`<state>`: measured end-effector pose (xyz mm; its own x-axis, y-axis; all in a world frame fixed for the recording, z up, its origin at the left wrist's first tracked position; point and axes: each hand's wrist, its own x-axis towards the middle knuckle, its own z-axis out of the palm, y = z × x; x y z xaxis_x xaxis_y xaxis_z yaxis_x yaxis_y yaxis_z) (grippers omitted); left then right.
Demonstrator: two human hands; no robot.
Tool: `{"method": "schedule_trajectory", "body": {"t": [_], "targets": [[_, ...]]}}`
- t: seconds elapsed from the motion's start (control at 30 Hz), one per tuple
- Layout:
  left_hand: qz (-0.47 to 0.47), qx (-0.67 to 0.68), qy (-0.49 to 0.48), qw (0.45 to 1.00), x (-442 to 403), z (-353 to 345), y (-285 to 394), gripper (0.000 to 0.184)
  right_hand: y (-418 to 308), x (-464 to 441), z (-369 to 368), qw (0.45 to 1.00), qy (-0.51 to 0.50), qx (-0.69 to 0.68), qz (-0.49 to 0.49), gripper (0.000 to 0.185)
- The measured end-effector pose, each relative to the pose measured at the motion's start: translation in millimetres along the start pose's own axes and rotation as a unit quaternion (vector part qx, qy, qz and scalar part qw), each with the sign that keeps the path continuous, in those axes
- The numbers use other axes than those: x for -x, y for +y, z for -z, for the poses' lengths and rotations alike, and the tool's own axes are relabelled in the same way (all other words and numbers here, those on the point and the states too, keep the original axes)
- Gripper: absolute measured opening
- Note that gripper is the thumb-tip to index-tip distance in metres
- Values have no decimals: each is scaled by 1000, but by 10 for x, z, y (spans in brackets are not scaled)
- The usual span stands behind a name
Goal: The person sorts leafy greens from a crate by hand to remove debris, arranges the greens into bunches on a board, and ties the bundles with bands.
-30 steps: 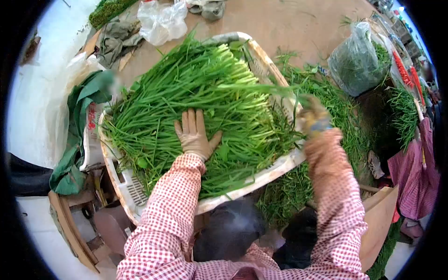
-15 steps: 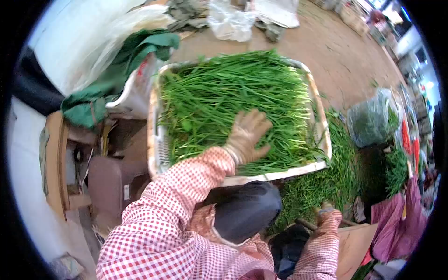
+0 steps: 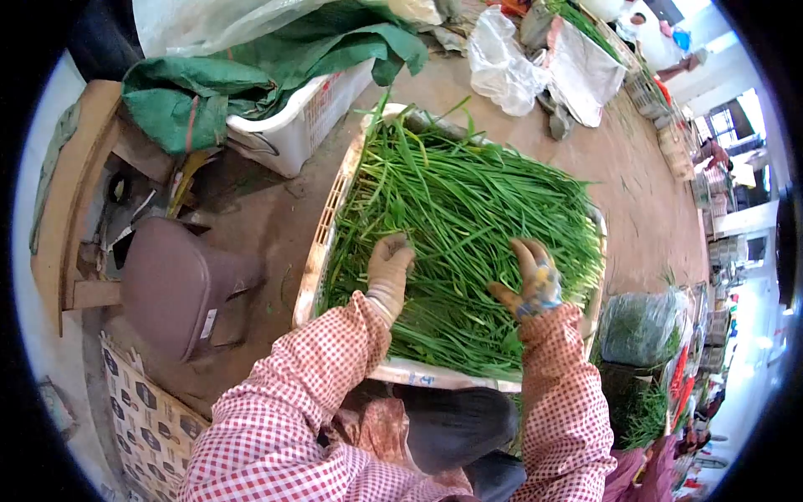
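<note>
A white plastic crate (image 3: 333, 219) full of long green leafy stalks (image 3: 468, 201) lies in front of me, the pale stalk ends toward its right side. My left hand (image 3: 391, 269), in a tan glove, is at the crate's left part with its fingers curled together on the greens; what they hold, if anything, is hidden. Over the right part, my right hand (image 3: 530, 280) has thumb and fingers apart at the stalks, nothing gripped between them. Its glove has a blue and yellow patch at the wrist.
A brown padded stool (image 3: 167, 284) stands at the left. Behind it are a white crate (image 3: 314, 113) and green cloth (image 3: 251, 71). Clear plastic bags (image 3: 502, 63) lie beyond. A bag of greens (image 3: 640, 326) is at the right. Distant people appear at the upper right.
The view has swung right, and the crate now sits at a different angle. My right hand has come from beside the crate onto the greens. My left hand has moved to the left part, its fingers now curled.
</note>
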<state>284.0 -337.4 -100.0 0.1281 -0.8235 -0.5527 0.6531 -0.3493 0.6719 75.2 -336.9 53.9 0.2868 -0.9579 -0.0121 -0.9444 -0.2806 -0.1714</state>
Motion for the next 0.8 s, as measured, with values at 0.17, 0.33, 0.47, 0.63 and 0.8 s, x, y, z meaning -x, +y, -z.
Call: {"method": "schedule_trajectory", "body": {"t": [0.17, 0.33, 0.47, 0.63, 0.8], "targets": [[145, 138, 78, 977, 36, -79, 55, 24, -309, -1050, -295, 993, -57, 62, 79, 102], [175, 168, 101, 965, 111, -107, 23, 30, -361, -1809, -476, 967, -138, 189, 101, 107], [197, 174, 115, 958, 179, -163, 58, 42, -377, -2098, -549, 945, -227, 234, 22, 107], [141, 111, 99, 979, 137, -124, 21, 67, -630, -2026, -607, 906, -311, 283, -38, 98], [91, 94, 105, 986, 116, -141, -30, 87, -656, -1524, -706, 949, -204, 239, 18, 73]]}}
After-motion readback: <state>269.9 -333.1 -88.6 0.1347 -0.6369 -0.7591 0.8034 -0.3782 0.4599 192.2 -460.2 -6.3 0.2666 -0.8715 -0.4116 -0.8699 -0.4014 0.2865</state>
